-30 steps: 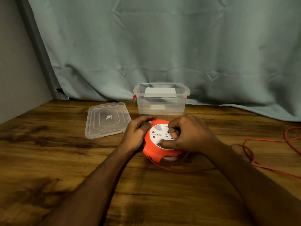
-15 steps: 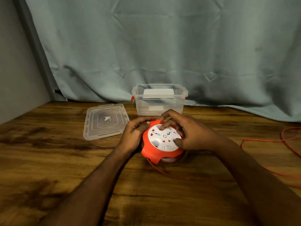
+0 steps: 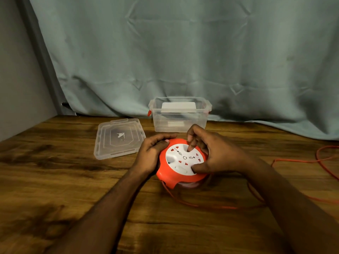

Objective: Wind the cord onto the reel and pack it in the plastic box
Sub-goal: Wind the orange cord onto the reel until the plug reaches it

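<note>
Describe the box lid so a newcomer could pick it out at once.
Start at the wooden table in front of the grey-green curtain. The clear plastic box stands open at the back edge; the lid lies flat to its left, apart from it. It is the only flat, translucent panel there, with a small white mark at its centre.

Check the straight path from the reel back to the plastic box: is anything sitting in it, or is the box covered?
Nothing visible blocks it. The plastic box stands open right behind the reel, and its lid lies flat to the box's left, off the path. Loose cord trails away to the right, not yet wound in.
</note>
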`<state>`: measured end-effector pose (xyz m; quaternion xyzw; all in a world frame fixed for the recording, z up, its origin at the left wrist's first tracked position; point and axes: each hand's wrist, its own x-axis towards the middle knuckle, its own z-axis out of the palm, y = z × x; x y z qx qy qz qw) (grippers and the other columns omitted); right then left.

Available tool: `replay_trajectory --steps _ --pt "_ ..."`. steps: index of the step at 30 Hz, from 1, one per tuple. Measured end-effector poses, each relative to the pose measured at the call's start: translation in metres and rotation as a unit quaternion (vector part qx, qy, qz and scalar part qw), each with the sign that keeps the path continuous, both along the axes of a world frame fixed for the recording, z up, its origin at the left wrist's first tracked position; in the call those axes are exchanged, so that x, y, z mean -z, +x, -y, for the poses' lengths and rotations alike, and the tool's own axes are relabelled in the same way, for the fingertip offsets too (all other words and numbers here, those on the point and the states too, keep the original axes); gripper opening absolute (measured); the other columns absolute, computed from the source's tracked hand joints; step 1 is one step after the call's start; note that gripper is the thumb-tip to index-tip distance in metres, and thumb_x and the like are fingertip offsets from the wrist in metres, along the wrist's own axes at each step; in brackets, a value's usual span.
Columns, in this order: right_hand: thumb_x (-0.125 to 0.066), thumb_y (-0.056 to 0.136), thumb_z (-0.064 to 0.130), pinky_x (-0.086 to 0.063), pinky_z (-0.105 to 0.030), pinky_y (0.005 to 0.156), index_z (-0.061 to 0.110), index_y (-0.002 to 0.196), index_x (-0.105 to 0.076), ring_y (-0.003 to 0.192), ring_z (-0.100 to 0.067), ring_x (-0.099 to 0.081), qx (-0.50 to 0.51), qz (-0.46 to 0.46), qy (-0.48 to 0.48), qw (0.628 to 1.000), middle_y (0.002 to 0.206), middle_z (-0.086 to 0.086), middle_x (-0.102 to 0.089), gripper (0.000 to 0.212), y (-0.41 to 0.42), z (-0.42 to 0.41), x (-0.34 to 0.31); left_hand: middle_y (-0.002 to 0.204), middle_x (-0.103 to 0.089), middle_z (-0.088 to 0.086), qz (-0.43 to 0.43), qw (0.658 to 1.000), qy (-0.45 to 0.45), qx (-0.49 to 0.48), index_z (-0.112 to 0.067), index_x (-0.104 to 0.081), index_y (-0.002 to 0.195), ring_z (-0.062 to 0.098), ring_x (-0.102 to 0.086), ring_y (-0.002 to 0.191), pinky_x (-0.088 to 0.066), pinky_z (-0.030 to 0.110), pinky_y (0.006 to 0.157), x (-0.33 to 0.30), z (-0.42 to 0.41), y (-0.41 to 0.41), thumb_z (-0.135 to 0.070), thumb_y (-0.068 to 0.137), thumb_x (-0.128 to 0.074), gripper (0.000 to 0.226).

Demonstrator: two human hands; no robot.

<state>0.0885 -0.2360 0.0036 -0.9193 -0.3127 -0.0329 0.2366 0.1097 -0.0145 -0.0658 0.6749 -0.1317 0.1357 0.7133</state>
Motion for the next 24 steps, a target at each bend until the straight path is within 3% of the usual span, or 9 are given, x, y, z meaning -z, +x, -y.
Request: replay_trajectory --steps 3,7,10,13,15,18,19,22,24 --pt "-0.089 0.059 0.059 -0.054 -0.036 0.065 0.041 0.1 -0.049 0.083 -0.004 -0.063 0.023 0.03 -0.016 0.999 0.094 0.017 -0.067 0.06 -0.003 -0.002 0.001 0.11 -0.076 0.014 -0.007 1.0 -0.003 -0.006 -0.007 -0.075 0.11 0.029 -0.071 0.103 -0.056 0.038 0.088 0.0 0.002 0.0 0.003 0.095 -0.05 0.03" --pt "-0.081 0.058 0.071 -0.04 -0.032 0.056 0.023 0.075 -0.056 0.063 -0.008 -0.055 0.051 0.082 -0.042 0.994 0.067 0.009 -0.062 0.056 -0.005 -0.008 0.004 0.106 -0.077 0.014 -0.007 1.0 -0.005 -0.003 -0.011 -0.076 0.105 0.026 -0.072 0.097 -0.056 0.035 0.085 0.0 0.002 0.0 0.002 0.095 -0.051 0.03" --pt "-0.075 0.063 0.074 -0.036 -0.033 0.053 0.017 0.058 -0.049 0.052 -0.012 -0.047 0.054 0.122 -0.041 0.99 0.053 0.004 -0.052 0.063 -0.005 -0.015 0.01 0.107 -0.076 0.016 -0.006 1.0 -0.008 -0.004 -0.007 -0.075 0.107 0.028 -0.072 0.098 -0.057 0.037 0.086 0.0 0.001 0.0 0.003 0.096 -0.05 0.03" --pt "-0.071 0.073 0.073 -0.039 -0.037 0.055 0.016 0.054 -0.047 0.052 -0.018 -0.049 0.045 0.134 -0.044 0.989 0.051 -0.004 -0.051 0.065 -0.006 -0.021 0.016 0.108 -0.076 0.016 -0.002 1.0 -0.013 0.0 -0.005 -0.075 0.108 0.034 -0.072 0.101 -0.058 0.042 0.088 -0.001 0.002 -0.001 0.001 0.095 -0.051 0.028" --pt "-0.074 0.075 0.065 -0.04 -0.035 0.054 0.017 0.059 -0.052 0.055 -0.015 -0.053 0.034 0.136 -0.017 0.99 0.055 0.0 -0.055 0.055 -0.006 -0.02 0.015 0.109 -0.075 0.019 0.001 1.0 -0.027 0.006 -0.004 -0.074 0.109 0.036 -0.071 0.102 -0.057 0.045 0.089 0.0 0.002 -0.001 -0.003 0.092 -0.053 0.027" --pt "-0.078 0.075 0.03 -0.037 -0.021 0.053 0.029 0.086 -0.064 0.065 -0.004 -0.055 0.009 0.102 0.02 0.995 0.073 0.015 -0.058 0.018 -0.006 -0.012 0.004 0.11 -0.074 0.023 -0.01 0.999 -0.04 0.01 0.0 -0.073 0.111 0.044 -0.069 0.105 -0.055 0.051 0.093 -0.001 0.003 0.0 -0.01 0.085 -0.056 0.033" --pt "-0.076 0.074 0.021 -0.041 -0.022 0.054 0.034 0.097 -0.063 0.066 -0.004 -0.055 0.006 0.077 0.004 0.997 0.076 0.016 -0.057 0.029 -0.005 -0.01 0.001 0.11 -0.074 0.023 -0.014 0.999 -0.038 0.011 0.001 -0.072 0.113 0.046 -0.068 0.106 -0.054 0.053 0.093 -0.001 0.003 0.001 -0.01 0.084 -0.056 0.035" --pt "-0.072 0.079 0.007 -0.056 -0.041 0.063 0.045 0.113 -0.059 0.069 -0.011 -0.056 0.014 0.013 -0.05 0.999 0.072 0.01 -0.055 0.052 -0.004 -0.009 -0.001 0.11 -0.074 0.024 -0.018 0.999 -0.035 0.011 0.002 -0.072 0.113 0.044 -0.069 0.104 -0.052 0.056 0.095 -0.001 0.002 0.001 -0.003 0.09 -0.054 0.03" --pt "-0.072 0.081 0.006 -0.05 -0.033 0.059 0.047 0.118 -0.058 0.067 -0.004 -0.053 0.005 0.009 -0.052 0.999 0.075 0.02 -0.06 0.057 -0.002 -0.008 -0.001 0.11 -0.074 0.024 -0.017 0.999 -0.031 0.013 0.001 -0.072 0.112 0.042 -0.069 0.104 -0.052 0.055 0.095 -0.003 0.003 0.0 -0.001 0.091 -0.052 0.029"
